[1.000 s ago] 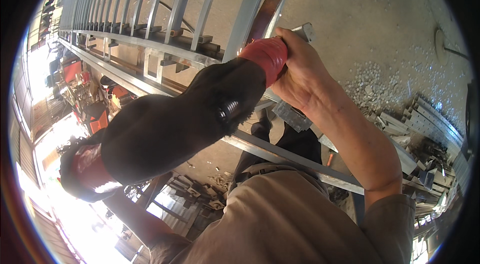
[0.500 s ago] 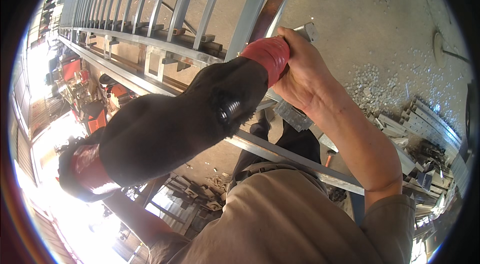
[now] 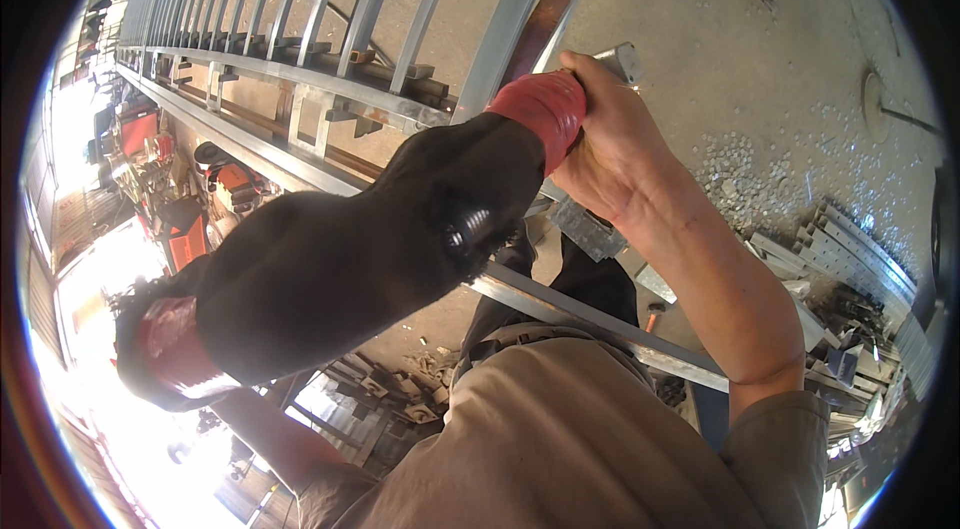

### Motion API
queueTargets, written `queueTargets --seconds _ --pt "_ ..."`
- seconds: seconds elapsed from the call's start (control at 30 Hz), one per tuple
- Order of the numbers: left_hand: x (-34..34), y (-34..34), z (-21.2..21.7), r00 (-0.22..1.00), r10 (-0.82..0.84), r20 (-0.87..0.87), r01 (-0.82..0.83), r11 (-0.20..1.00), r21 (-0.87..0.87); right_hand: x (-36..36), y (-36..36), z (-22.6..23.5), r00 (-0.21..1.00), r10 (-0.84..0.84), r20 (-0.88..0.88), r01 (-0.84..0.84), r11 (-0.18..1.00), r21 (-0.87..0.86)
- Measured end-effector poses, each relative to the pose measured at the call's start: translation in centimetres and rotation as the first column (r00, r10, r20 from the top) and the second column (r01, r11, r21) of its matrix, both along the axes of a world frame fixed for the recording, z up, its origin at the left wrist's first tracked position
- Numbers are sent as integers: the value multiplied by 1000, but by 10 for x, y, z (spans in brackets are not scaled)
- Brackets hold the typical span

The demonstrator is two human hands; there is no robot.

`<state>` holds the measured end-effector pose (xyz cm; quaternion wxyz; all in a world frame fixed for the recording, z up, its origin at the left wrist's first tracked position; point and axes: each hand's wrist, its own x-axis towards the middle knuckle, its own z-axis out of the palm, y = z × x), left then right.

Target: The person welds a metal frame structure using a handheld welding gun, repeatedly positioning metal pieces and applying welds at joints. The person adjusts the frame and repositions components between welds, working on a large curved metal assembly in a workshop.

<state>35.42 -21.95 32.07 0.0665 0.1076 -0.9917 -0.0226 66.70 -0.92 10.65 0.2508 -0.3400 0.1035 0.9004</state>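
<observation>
Red clutter [image 3: 140,134] is lying leftmost, markings unreadably small. The left forearm [image 3: 280,439] is reaching behind a slanting black covered thing [image 3: 330,269], mid-view, its hand's grip impossible to tell. The right hand [image 3: 610,124] is gripping the thing's red-wrapped end.

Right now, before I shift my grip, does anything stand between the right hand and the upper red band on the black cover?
Nothing visible does: the right hand and upper red band on the black cover meet in this view. The grip is mostly hidden, so I can't confirm contact.
</observation>
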Motion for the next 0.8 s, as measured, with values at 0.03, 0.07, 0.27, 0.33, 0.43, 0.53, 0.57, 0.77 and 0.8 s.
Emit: queueTargets --seconds 0.03,0.07,0.27,0.33,0.43,0.53,0.57,0.77,0.8 --pt "-2 -4 -2 1000 -13 3 13 1000 11 -1 -1 1 1000 10 30 -10 1000 6" --pt "-3 -10 -4 1000 -29 -2 29 999 30 -1 -1 2 999 17 28 -17 1000 10" --pt "-18 -75 -22 944 -328 -29 318 886 339 9 -8 7 991 20 130 -25 999 40" --pt "-22 -106 -39 887 -461 -35 409 747 524 21 -5 7 998 -7 56 2 996 91" --pt "-18 -149 -87 814 -573 94 332 592 734 45 9 -1 982 -18 190 -18 983 183" --pt "8 -185 -148 705 -636 315 191 598 779 67 23 -22 912 -77 403 -39 962 272" --pt "24 -195 -169 636 -675 373 218 621 753 72 28 -32 895 -93 437 -58 945 321" --pt "105 -220 -293 297 -817 495 622 559 548 80 38 -107 778 62 625 -320 896 309" --pt "108 -221 -306 279 -840 465 637 524 565 76 35 -118 764 80 641 -313 913 260"
